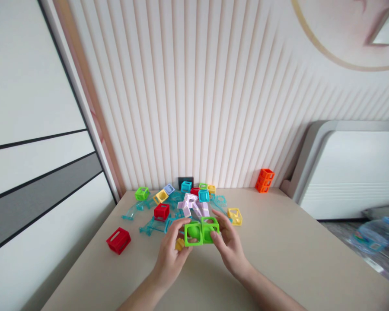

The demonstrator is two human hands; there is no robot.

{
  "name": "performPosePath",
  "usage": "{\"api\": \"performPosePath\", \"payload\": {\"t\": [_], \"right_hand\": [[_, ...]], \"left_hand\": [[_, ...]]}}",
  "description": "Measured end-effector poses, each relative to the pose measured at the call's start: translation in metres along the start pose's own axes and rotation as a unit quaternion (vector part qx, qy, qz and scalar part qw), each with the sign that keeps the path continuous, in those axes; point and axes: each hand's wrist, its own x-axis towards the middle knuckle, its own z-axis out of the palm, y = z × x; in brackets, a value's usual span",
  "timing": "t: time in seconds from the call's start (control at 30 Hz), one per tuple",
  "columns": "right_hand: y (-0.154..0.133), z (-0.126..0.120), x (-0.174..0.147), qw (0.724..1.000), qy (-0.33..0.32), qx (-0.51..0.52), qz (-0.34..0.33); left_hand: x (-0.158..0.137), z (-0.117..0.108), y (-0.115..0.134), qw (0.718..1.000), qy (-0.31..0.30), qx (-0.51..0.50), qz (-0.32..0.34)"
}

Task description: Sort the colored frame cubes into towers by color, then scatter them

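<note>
Two bright green cube-shaped frame blocks sit side by side, touching, between my hands above the table's front part. My left hand [173,250] is closed on the left green block [193,233], thumb below and fingers along its side. With thumb and fingers, my right hand [229,247] grips the right green block [210,230]. Whether the two are locked together I cannot tell. A small yellow piece [180,245] shows beside my left fingers, partly hidden. Just behind lie light purple pieces [194,204] and a red block [161,212].
Clear blue track-like pieces [154,226] spread over the table [278,250] among several coloured blocks. A red block [118,240] lies at left, a yellow block [234,216] at right. An orange block stack [264,180] stands by the ribbed wall. A plastic bottle [376,235] is beyond the right edge.
</note>
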Motion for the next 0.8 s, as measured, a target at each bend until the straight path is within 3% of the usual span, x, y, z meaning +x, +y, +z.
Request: {"api": "performPosePath", "payload": {"t": [0.17,0.37,0.8], "right_hand": [[0.007,-0.01,0.002,0.977,0.042,-0.168,-0.127],[-0.001,-0.012,0.009,0.944,-0.004,-0.2,-0.263],[0.002,-0.014,0.013,0.905,-0.028,-0.239,-0.351]], "left_hand": [[0.001,-0.001,0.005,0.994,0.043,-0.043,-0.088],[0.003,0.0,0.008,0.993,0.056,-0.05,-0.086],[0.004,-0.002,0.013,0.993,0.045,-0.052,-0.098]]}}
